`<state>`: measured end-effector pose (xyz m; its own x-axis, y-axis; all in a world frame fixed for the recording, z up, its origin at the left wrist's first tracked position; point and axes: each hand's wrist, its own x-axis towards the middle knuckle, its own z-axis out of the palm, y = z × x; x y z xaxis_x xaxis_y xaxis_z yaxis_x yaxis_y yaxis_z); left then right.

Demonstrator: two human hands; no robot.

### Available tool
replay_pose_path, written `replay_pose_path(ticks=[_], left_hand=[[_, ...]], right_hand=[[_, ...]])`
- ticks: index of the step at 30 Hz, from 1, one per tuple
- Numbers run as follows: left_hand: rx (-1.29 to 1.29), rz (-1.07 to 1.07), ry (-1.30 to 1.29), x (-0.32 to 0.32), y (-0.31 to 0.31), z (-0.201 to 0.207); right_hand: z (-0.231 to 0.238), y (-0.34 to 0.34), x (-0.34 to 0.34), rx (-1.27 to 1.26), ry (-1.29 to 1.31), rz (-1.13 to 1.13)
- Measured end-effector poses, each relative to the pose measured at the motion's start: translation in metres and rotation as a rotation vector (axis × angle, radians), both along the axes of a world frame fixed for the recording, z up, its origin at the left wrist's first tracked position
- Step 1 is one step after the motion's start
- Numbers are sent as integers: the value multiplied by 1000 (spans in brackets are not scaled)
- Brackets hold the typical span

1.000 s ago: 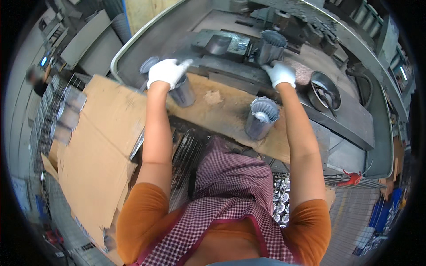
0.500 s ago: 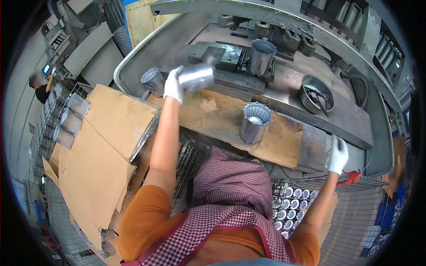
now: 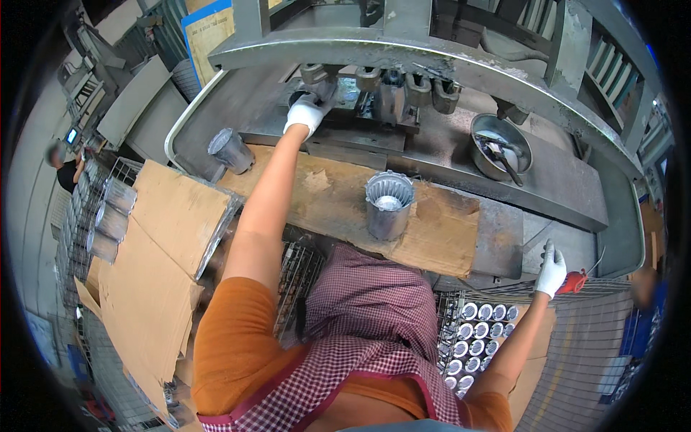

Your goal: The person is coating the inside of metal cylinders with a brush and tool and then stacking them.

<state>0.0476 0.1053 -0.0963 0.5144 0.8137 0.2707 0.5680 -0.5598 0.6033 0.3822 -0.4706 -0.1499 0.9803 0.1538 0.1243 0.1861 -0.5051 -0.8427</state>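
Observation:
My left hand (image 3: 306,117), in a white glove, reaches into the press at the left die. Its fingers are closed around a shiny metal cylinder (image 3: 325,92), which shows only in part under the press. Another cylinder (image 3: 392,104) stands at the middle die, partly hidden behind the press heads. On the wooden board (image 3: 309,194) in front of me, a metal cup (image 3: 389,209) with a jagged rim stands upright. A similar cup (image 3: 232,151) leans at the board's left end. My right hand (image 3: 551,270), also gloved, hovers by a red handle (image 3: 574,281), its fingers apart and holding nothing.
A steel bowl (image 3: 502,147) with a dark-handled tool sits right of the dies. The press's crossbar (image 3: 432,54) spans the far side. Cardboard (image 3: 147,266) and several cylinders lie at left. A wire basket (image 3: 450,324) of round parts stands below right. Another person (image 3: 66,169) works far left.
My left hand has carried the cylinder away from me into the press. The press heads show lower over the dies. My right hand has shifted slightly lower, and the view has turned a little.

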Motion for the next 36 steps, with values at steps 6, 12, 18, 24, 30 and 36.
replay_pose_path(ticks=[6,12,18,24,30,36], left_hand=[[202,226,427,6,-36,26],[227,348,346,-11,-77,22],[-81,60,-400,-20,-183,-60],[-294,-447,-335,32,-270,-30],[250,-585,290,82,-330,15],[414,-667,231,75,-344,5]], right_hand=[[-2,7,0,-15,-81,-31],[11,-17,-9,-275,-1130,-189],[-6,-63,6,167,-351,-453],[14,-32,-29,373,-424,-121],[11,14,-164,-219,-38,687],[1,18,-178,-20,543,672]])
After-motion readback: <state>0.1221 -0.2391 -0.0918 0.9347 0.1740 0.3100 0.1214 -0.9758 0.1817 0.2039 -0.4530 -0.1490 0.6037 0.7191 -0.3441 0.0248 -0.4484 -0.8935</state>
